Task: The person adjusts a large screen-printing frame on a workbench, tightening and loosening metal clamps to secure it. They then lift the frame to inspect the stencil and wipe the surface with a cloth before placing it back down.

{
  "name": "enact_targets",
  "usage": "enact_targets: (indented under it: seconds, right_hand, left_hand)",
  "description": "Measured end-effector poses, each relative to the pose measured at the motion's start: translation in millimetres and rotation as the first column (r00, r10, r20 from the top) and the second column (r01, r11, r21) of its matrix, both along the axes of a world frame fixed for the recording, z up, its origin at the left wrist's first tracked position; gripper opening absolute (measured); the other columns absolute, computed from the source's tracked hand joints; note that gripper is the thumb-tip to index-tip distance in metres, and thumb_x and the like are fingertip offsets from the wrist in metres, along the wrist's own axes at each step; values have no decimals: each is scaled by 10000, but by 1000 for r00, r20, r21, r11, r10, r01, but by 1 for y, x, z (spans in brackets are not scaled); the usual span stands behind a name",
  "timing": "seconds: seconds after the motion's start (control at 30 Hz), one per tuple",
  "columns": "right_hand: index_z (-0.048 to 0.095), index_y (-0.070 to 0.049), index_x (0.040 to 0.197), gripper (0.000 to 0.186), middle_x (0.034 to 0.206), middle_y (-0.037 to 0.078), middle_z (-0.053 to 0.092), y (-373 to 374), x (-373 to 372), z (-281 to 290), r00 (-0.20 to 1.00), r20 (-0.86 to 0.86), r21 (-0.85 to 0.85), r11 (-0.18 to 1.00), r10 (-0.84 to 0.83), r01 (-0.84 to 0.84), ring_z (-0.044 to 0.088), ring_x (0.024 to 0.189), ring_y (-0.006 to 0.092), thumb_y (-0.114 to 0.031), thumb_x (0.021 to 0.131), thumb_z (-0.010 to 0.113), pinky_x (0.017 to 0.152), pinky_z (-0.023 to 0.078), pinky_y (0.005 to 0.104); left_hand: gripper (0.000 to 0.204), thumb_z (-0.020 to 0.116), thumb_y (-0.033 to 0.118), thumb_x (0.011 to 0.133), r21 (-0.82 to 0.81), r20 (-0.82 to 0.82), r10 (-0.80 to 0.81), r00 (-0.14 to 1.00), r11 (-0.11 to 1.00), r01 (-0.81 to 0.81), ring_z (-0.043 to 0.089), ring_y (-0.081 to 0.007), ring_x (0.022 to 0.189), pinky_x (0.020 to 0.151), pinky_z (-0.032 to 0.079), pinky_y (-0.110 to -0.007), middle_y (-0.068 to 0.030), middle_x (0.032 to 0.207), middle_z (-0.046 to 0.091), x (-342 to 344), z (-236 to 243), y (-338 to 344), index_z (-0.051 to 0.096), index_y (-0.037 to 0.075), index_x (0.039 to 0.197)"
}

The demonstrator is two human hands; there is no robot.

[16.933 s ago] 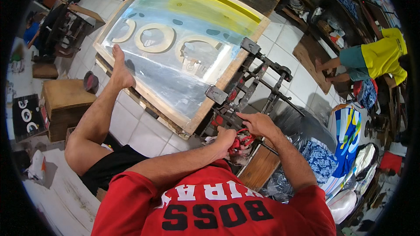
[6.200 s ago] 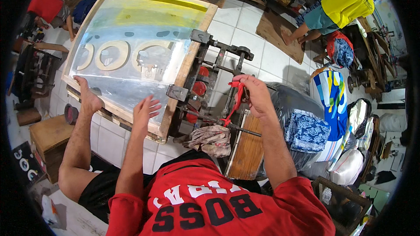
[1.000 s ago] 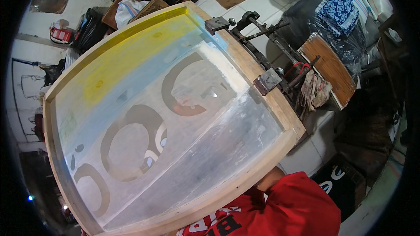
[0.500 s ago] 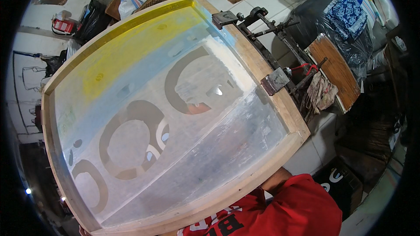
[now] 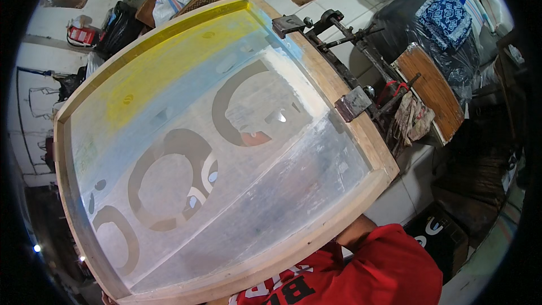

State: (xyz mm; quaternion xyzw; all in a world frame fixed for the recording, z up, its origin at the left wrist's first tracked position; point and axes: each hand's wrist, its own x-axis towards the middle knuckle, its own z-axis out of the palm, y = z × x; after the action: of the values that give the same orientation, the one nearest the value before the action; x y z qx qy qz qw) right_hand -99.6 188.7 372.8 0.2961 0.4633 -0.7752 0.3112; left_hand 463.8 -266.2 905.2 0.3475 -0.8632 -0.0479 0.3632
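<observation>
A large wooden screen printing frame [image 5: 370, 144] fills the middle, tilted up before me. Its pale mesh [image 5: 271, 203] carries yellow and blue stain along the far side and large curved, ring-like openings of a stencil. Two metal hinge clamps [image 5: 353, 104] grip its right rail. At the lower left corner, a sliver of my left hand [image 5: 105, 299] shows, its fingers against the frame's outer edge. My right forearm [image 5: 357, 231], in a red sleeve, passes behind the near rail; the right hand is hidden by the frame.
Right of the clamps hang a stained rag [image 5: 415, 118] and a brown wooden board [image 5: 432, 90]. Behind stand a large dark plastic bag [image 5: 395, 14] and blue patterned cloth [image 5: 447, 20]. Boxes and bags [image 5: 175, 3] line the far wall. A dark printed item [image 5: 437, 237] lies lower right.
Almost nothing differs. The clamps and the frame's right end appear very slightly further left in the picture; both arms keep their places.
</observation>
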Motion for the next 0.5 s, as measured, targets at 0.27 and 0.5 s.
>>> enact_targets:
  seconds: [0.27,0.5]
  right_hand:
    - [600,-32,1323,442,1255,148,670,4,2,4,999,-30,26,999,25,-24,643,1108,239,-338,1011,534,964,516,391]
    - [605,-30,1319,435,1253,147,673,5,5,9,998,-41,37,998,52,-50,645,1105,233,-329,1008,546,962,517,386]
  left_hand:
    - [411,565,301,1036,24,-60,19,998,1000,-17,639,-350,903,755,545,-444,-250,1074,648,1,-10,-4,615,-77,1186]
    - [415,566,308,1034,74,-124,31,992,997,-22,640,-341,887,739,548,-437,-248,1063,650,11,-15,-10,616,-77,1181]
